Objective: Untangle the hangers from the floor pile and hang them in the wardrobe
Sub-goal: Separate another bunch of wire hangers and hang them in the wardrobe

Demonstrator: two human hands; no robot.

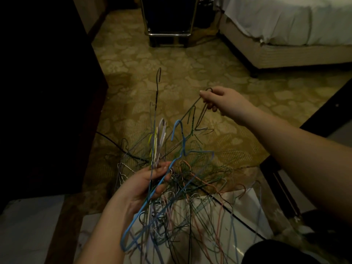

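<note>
Above the carpet (190, 73), a left hand (146, 189) grips a bundle of light, springy wire hangers (182, 187) while the right hand (222, 100) pinches one dark hanger (192, 119) by its hook, seemingly the cleanest hold.

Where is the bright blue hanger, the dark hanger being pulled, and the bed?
Bright blue wire hanger (161, 184): head view, its long arm.
Dark green wire hanger (187, 115): head view, its straight side.
White-covered bed (289, 18): head view, the cover.

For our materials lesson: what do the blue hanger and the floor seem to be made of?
Blue hanger: probably metal wire under a smooth blue coating, judging by its thin bent rod. Floor: carpet, apparently woven textile; matte with a tan floral pattern.
</note>
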